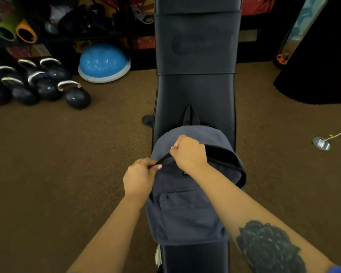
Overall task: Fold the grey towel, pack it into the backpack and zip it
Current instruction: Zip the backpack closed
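A grey-blue backpack (187, 211) lies flat on a black padded bench (195, 95), its top handle pointing away from me. My left hand (139, 179) pinches the black zipper edge at the bag's left side. My right hand (189, 152) is closed on the zipper line near the top of the bag, a little beyond the left hand. To the right of my right hand the main compartment still gapes as a dark slit. No grey towel shows anywhere; the bag's inside is hidden.
Brown carpet (67, 154) surrounds the bench. Several black kettlebells (47, 83) and a blue balance dome (103, 63) sit at the far left. A metal floor plate with a cable (321, 143) lies at the right. Shelves with gear stand behind.
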